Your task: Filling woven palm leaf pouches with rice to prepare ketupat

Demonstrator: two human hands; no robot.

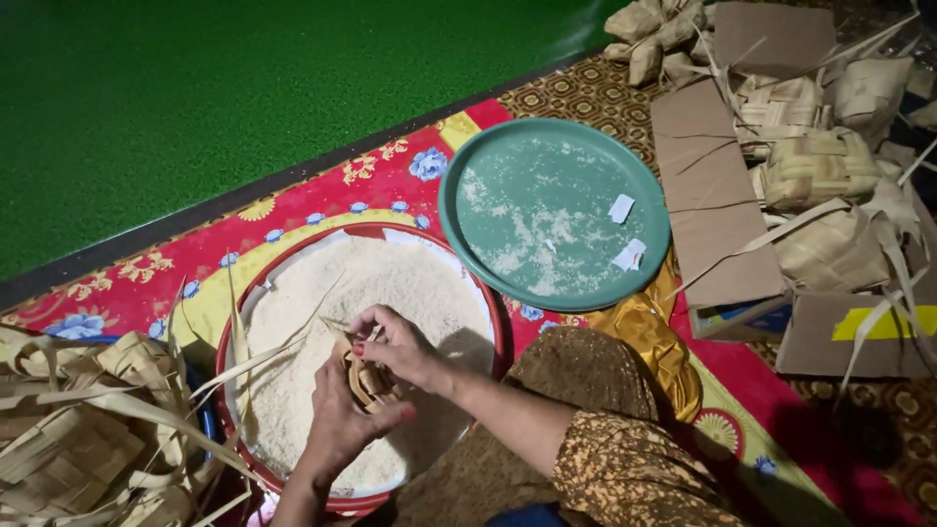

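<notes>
- Two hands over the rice bowl (pixel 293 268), both on one woven leaf pouch (pixel 368 381).
- Left hand (pixel 344 422) cups the pouch from below, fingers curled round it.
- Right hand (pixel 400 344) pinches the pouch's top edge, fingertips closed on the leaf.
- Pouch sits just above the rice (pixel 390 283).
- Green tray (pixel 552 213) beside the bowl, dusted with grains.
- Woven pouches (pixel 818 166) piled far right; loose leaves (pixel 88 420) heaped left.

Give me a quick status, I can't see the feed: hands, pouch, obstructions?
Left hand cradles woven leaf pouch over rice bowl. Right hand at pouch's top, fingers pinching its opening. Loose leaf strips trail across the rice; nothing blocking.
</notes>
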